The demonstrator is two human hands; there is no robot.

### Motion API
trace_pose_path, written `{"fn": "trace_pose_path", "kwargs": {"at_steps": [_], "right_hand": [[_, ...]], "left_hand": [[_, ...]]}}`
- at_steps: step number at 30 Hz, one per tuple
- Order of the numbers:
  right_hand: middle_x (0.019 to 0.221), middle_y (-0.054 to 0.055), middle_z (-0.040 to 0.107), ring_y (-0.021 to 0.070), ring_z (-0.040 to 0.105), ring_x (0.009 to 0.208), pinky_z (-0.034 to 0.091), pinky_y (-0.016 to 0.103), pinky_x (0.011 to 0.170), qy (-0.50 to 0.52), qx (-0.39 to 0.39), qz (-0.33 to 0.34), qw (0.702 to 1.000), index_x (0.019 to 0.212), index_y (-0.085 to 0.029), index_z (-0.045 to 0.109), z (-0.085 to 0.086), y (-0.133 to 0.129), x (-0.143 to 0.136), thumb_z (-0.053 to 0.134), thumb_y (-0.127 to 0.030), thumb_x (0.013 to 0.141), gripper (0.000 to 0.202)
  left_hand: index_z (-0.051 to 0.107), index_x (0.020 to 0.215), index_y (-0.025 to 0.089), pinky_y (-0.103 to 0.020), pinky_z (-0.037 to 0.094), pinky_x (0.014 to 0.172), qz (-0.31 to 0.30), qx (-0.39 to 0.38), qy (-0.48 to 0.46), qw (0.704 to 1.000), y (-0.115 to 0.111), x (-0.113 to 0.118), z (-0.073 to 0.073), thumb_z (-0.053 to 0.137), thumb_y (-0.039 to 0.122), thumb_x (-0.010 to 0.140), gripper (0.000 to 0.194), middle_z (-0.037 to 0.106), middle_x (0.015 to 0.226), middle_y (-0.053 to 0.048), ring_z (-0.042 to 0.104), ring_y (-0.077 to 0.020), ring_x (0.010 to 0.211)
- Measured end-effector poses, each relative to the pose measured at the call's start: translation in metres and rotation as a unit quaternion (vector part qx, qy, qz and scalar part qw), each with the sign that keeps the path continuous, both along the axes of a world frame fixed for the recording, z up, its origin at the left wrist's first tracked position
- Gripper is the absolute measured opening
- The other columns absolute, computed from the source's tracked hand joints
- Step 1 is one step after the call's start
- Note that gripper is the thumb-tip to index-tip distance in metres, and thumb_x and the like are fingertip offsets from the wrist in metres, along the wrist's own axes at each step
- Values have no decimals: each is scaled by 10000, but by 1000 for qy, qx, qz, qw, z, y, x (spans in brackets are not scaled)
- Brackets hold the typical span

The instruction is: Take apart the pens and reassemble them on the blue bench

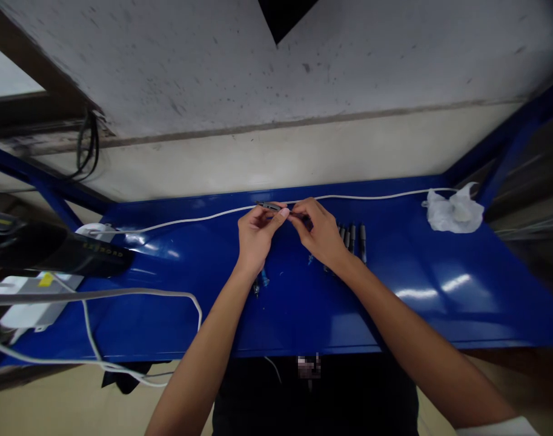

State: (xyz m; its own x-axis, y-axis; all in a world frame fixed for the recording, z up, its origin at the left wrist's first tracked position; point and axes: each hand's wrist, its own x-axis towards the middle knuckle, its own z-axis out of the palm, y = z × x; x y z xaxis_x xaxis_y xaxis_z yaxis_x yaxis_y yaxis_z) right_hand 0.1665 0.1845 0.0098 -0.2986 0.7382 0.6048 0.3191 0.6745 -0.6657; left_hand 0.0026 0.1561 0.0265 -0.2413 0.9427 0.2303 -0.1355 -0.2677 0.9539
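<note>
Both hands meet above the middle of a blue table. My left hand point(256, 235) is closed around a dark grey pen point(270, 207), its thumb pressed along it and the pen's clip end poking out to the left. Close beside the left thumb, my right hand point(319, 230) pinches a thin dark end in line with this pen. The fingers hide most of that end. Several dark pens point(362, 239) lie in a row just right of my right hand, partly behind it. Small blue and dark pieces point(264, 278) lie below my left hand.
A white cable point(371, 197) runs along the table's back edge. A crumpled white plastic bag point(455, 209) lies at the right. On the left are a black cylindrical object point(58, 251), a white power strip point(40, 303) and loose cables point(144, 292). Blue frame posts point(498, 145) flank the table point(417, 315).
</note>
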Motion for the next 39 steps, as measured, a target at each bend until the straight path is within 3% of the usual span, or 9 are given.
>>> {"fn": "trace_pose_path", "kwargs": {"at_steps": [4, 9, 14, 18, 23, 28, 34, 39], "right_hand": [[1125, 71, 711, 235, 688, 981, 561, 399, 894, -16, -6, 28, 999, 1153, -280, 620, 0, -1, 1, 513, -304, 1140, 110], [1077, 61, 711, 231, 682, 933, 573, 386, 851, -3, 2, -2, 1000, 1154, -273, 621, -1, -1, -1, 628, -360, 1096, 105], [1100, 71, 708, 230, 686, 978, 568, 398, 898, -7, 7, 28, 1000, 1163, -276, 635, 2, -1, 0, 510, -330, 1147, 137], [1099, 73, 711, 248, 693, 990, 581, 415, 900, 0, -5, 4, 1000, 1188, -279, 622, 3, -2, -1, 595, -396, 1115, 140], [1084, 74, 696, 238, 673, 965, 567, 412, 894, -14, 4, 18, 1000, 1158, -279, 644, 4, -2, 0, 496, -328, 1152, 156], [1065, 62, 688, 240, 672, 957, 565, 392, 867, 2, 9, 9, 1000, 1159, -274, 633, 3, -1, 0, 637, -352, 1098, 99], [1089, 71, 691, 229, 670, 967, 558, 395, 891, -9, 7, 34, 999, 1162, -273, 640, 4, -2, 0, 503, -315, 1152, 143], [1074, 64, 702, 235, 680, 954, 572, 393, 866, 2, 3, 9, 1000, 1177, -276, 623, 3, -3, 0, 608, -369, 1113, 113]], "left_hand": [[861, 989, 247, -325, 603, 858, 4, 8, 8, 1000, 1, -1, 0, 927, 329, 854, 171, 815, 958, -33, 731, -163, 844], [858, 995, 248, -320, 598, 844, -3, 2, -1, 1000, 1, -2, 0, 929, 342, 853, 184, 806, 925, -26, 721, -159, 823], [859, 999, 253, -311, 594, 825, 3, 8, 1, 1000, 0, -1, 1, 920, 351, 860, 181, 812, 953, -28, 719, -161, 836], [858, 1001, 253, -320, 591, 829, 0, 4, -2, 1000, 0, -1, 1, 913, 360, 867, 181, 804, 928, -27, 718, -163, 823], [860, 993, 257, -291, 572, 762, -1, 1, -8, 1000, 0, -2, 1, 923, 365, 857, 185, 803, 971, -33, 694, -155, 828], [865, 1009, 255, -278, 562, 779, -14, 2, -20, 1000, 0, -2, 0, 917, 342, 872, 170, 785, 909, -16, 679, -134, 794], [863, 1004, 263, -282, 571, 747, -4, 4, -11, 1000, 0, -3, -2, 916, 366, 869, 178, 791, 956, -29, 683, -150, 820], [866, 1004, 265, -280, 564, 752, -7, 1, -15, 1000, 0, -4, -1, 910, 357, 877, 164, 787, 930, -23, 675, -140, 795]]}}
